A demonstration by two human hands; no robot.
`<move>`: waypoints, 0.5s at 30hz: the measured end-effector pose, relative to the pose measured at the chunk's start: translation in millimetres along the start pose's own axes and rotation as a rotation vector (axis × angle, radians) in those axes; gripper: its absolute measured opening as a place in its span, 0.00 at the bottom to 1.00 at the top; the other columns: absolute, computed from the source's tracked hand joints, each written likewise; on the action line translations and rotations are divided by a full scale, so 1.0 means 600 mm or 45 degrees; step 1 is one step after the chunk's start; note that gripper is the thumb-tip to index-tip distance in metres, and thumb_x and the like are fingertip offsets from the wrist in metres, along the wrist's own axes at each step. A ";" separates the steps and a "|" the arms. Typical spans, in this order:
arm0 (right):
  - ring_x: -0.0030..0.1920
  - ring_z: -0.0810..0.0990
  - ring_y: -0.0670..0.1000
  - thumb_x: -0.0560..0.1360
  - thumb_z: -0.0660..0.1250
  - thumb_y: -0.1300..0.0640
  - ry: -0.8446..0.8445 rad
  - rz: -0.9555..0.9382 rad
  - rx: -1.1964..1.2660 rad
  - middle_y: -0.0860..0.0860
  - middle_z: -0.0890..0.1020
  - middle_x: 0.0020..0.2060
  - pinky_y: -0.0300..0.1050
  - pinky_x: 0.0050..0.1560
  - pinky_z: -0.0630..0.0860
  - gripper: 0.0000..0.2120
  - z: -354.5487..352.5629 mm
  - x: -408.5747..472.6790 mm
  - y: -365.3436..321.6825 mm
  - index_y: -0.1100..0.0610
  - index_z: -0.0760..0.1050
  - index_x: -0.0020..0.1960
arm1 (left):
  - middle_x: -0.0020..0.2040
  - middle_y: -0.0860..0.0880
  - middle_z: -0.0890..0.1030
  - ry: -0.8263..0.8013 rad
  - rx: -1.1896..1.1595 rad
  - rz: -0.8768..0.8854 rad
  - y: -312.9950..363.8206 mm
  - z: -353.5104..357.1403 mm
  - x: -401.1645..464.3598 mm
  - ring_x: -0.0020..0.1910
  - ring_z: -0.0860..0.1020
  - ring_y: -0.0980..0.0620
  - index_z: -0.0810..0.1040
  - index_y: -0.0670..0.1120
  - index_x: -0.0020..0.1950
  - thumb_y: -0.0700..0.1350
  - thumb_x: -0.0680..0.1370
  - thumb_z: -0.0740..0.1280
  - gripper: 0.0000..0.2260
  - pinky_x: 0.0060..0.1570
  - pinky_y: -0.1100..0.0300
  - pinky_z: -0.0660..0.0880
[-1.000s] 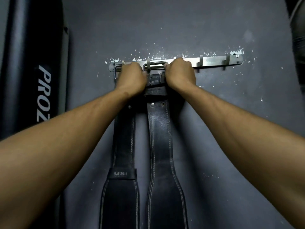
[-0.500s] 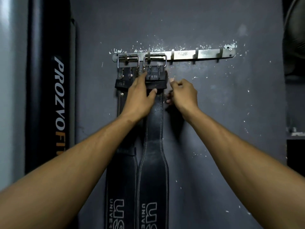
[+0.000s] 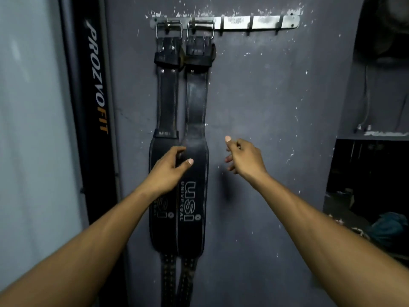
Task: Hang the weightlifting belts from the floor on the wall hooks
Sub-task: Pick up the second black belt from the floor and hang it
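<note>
The left hand [image 3: 168, 171] is found spread loosely, its thumb and fingers resting against the wide parts of the two hanging belts, well below the rack [image 3: 239, 22]; nothing is gripped by it. The right hand [image 3: 243, 159] is held loosely curled and empty, clear of the wall, just right of the second belt [image 3: 195, 120] and likewise well below the rack. The first belt [image 3: 167, 103] is hung by its buckle from the rack's leftmost hook, and the second from the next hook, the two straps lying side by side and touching lower down, both flat to the wall. Three hooks toward the rack's right end are seen bare. Two belts are thus judged hung. The floor is not shown, so whether further belts remain cannot be told.
</note>
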State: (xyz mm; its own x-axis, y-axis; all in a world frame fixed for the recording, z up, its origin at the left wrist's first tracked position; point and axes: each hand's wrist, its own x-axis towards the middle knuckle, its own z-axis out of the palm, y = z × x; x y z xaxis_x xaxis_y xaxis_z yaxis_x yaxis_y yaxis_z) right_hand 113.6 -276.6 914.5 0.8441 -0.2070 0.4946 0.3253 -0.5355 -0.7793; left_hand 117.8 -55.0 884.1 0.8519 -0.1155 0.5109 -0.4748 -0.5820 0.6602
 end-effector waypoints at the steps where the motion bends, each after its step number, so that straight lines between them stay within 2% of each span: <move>1: 0.36 0.87 0.57 0.83 0.59 0.36 -0.046 0.005 -0.036 0.53 0.86 0.40 0.62 0.50 0.85 0.27 -0.006 -0.030 0.015 0.60 0.79 0.53 | 0.65 0.39 0.78 -0.015 -0.002 -0.057 -0.008 0.009 -0.027 0.58 0.79 0.42 0.67 0.54 0.75 0.57 0.81 0.65 0.24 0.60 0.49 0.76; 2: 0.37 0.87 0.56 0.83 0.58 0.36 -0.085 0.019 -0.065 0.53 0.86 0.41 0.61 0.50 0.85 0.27 -0.012 -0.060 0.032 0.60 0.79 0.53 | 0.63 0.37 0.78 -0.039 -0.007 -0.109 -0.015 0.018 -0.054 0.54 0.80 0.42 0.67 0.54 0.75 0.58 0.81 0.65 0.24 0.57 0.49 0.77; 3: 0.37 0.87 0.56 0.84 0.58 0.36 -0.114 0.043 -0.081 0.53 0.86 0.41 0.60 0.50 0.85 0.27 -0.018 -0.089 0.049 0.61 0.79 0.54 | 0.63 0.37 0.78 -0.067 -0.021 -0.151 -0.022 0.027 -0.084 0.55 0.80 0.42 0.67 0.54 0.75 0.59 0.80 0.65 0.24 0.58 0.47 0.78; 6: 0.36 0.86 0.55 0.84 0.58 0.37 -0.146 0.176 -0.053 0.55 0.86 0.41 0.59 0.47 0.86 0.28 -0.030 -0.178 0.098 0.62 0.79 0.55 | 0.68 0.44 0.77 -0.133 -0.077 -0.240 -0.037 0.057 -0.176 0.63 0.79 0.44 0.67 0.56 0.74 0.63 0.79 0.65 0.26 0.66 0.44 0.76; 8: 0.35 0.84 0.54 0.84 0.58 0.37 -0.177 0.285 -0.015 0.56 0.86 0.42 0.58 0.45 0.85 0.27 -0.031 -0.239 0.124 0.62 0.79 0.56 | 0.71 0.45 0.75 -0.155 -0.094 -0.289 -0.042 0.073 -0.243 0.68 0.76 0.46 0.67 0.54 0.74 0.60 0.80 0.64 0.24 0.69 0.50 0.72; 10: 0.34 0.84 0.54 0.84 0.59 0.37 -0.219 0.374 -0.005 0.56 0.86 0.42 0.58 0.45 0.85 0.27 -0.026 -0.297 0.145 0.61 0.79 0.55 | 0.73 0.48 0.73 -0.176 -0.098 -0.337 -0.050 0.085 -0.305 0.71 0.72 0.49 0.67 0.53 0.75 0.59 0.81 0.64 0.24 0.68 0.55 0.69; 13: 0.34 0.84 0.54 0.84 0.59 0.37 -0.300 0.442 -0.039 0.56 0.86 0.42 0.59 0.47 0.85 0.27 -0.010 -0.375 0.173 0.61 0.79 0.55 | 0.72 0.49 0.74 -0.268 -0.050 -0.412 -0.074 0.099 -0.398 0.68 0.73 0.51 0.67 0.52 0.75 0.58 0.82 0.63 0.23 0.65 0.58 0.69; 15: 0.34 0.84 0.54 0.84 0.59 0.38 -0.344 0.467 -0.074 0.56 0.87 0.43 0.60 0.47 0.85 0.28 0.003 -0.418 0.189 0.63 0.79 0.57 | 0.72 0.49 0.75 -0.321 -0.063 -0.473 -0.098 0.109 -0.452 0.71 0.72 0.51 0.69 0.50 0.75 0.57 0.82 0.64 0.24 0.69 0.56 0.69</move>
State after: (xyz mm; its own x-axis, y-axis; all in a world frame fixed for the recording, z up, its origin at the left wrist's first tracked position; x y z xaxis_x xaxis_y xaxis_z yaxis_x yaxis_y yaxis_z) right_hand -60.7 -284.0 701.3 0.9824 -0.1748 0.0662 -0.0335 -0.5130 -0.8577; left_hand -71.0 -42.4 670.6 0.9909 -0.1020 0.0880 -0.1312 -0.5826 0.8021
